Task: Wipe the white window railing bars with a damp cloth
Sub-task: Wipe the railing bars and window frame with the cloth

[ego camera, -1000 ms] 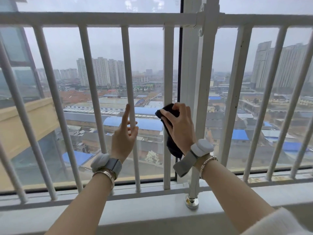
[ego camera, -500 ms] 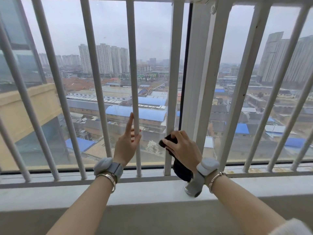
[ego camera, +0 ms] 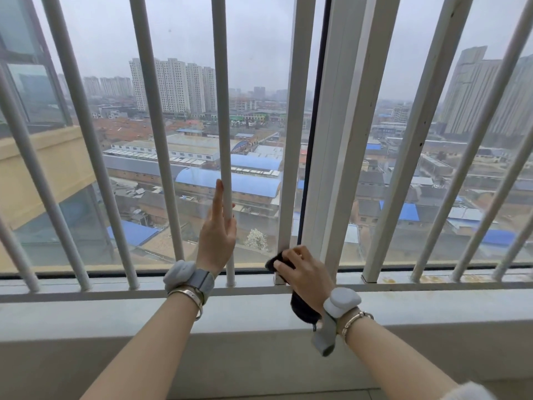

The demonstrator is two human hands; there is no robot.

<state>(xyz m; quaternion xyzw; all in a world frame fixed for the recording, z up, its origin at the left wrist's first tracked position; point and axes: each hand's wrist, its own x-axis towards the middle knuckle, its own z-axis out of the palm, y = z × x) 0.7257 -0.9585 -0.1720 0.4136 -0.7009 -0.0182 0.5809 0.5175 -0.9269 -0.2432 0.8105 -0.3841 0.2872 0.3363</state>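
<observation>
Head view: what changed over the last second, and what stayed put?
The right hand slid the dark cloth down the flat bar from mid-height to its foot at the lower rail. The left hand stayed on the neighbouring round bar, index finger raised.

Right hand [ego camera: 305,272] w/ dark cloth [ego camera: 302,307]: moved down flat bar [ego camera: 297,140] from mid-height to its foot, just above bottom rail [ego camera: 86,293]. Cloth tail now hangs over sill [ego camera: 101,313]. View: tilted lower; top rail gone from sight.
</observation>
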